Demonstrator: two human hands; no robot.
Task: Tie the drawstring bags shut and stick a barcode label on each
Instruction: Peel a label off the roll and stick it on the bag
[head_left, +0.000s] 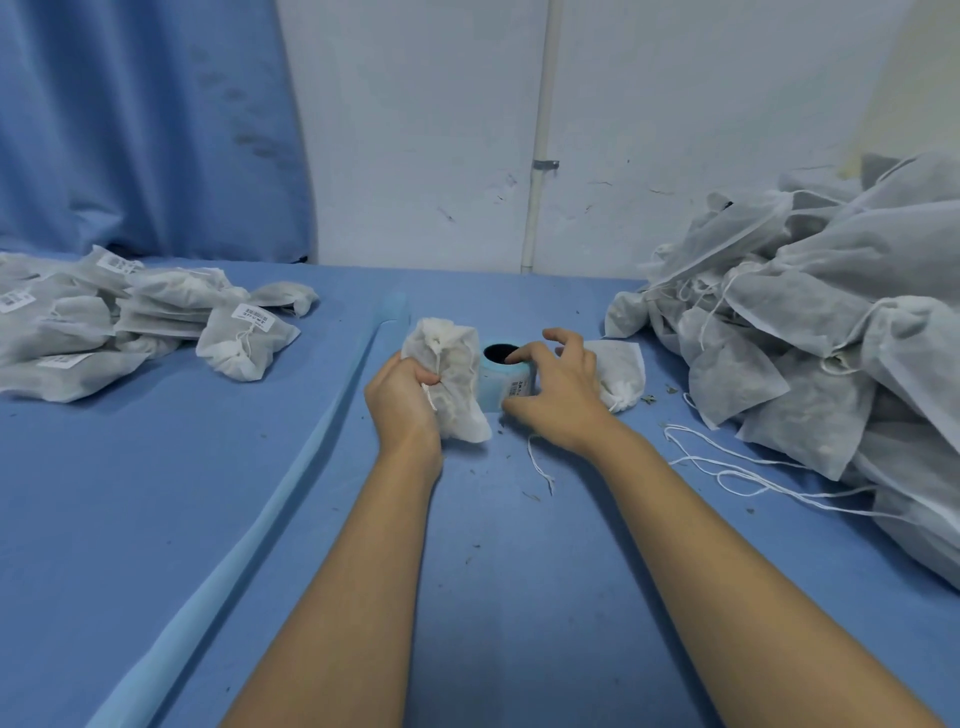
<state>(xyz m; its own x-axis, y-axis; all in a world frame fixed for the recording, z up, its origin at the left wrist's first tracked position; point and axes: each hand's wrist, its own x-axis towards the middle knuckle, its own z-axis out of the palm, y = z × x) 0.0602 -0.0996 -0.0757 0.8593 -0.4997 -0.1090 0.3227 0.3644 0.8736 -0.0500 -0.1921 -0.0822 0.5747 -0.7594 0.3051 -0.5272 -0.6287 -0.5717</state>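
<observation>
- Left hand (402, 400): fingers curled tight round a white drawstring bag (457, 364), gripping it at mid-height on the bag's left edge. The gathered neck points up and away from the person, the bottom corner hangs toward the table (156, 519). A short length of cord shows at the fingers.
- Right hand (561, 395): forefinger reaching onto the top rim of the label roll (506, 376), thumb against the roll's lower near side, so the two pinch the roll between them. Remaining fingers are raised and loosely bent, touching nothing.
- The label roll stands on end, dark core upward, directly between the two hands and touching the held bag's right side. One barcode label (521, 387) shows on its side, just beside the thumb.
- Blue backing strip (291, 467) lies across the table from behind the held bag to the near left.
- Second bag (621, 371), neck gathered, lies flat just behind the right hand.
- Labelled bags (130, 322) are heaped at far left, well apart from both hands.
- Unlabelled bags (831, 322) are piled high at right, with loose cords (727, 473) trailing onto the table.
- Fine debris is scattered near the roll.
</observation>
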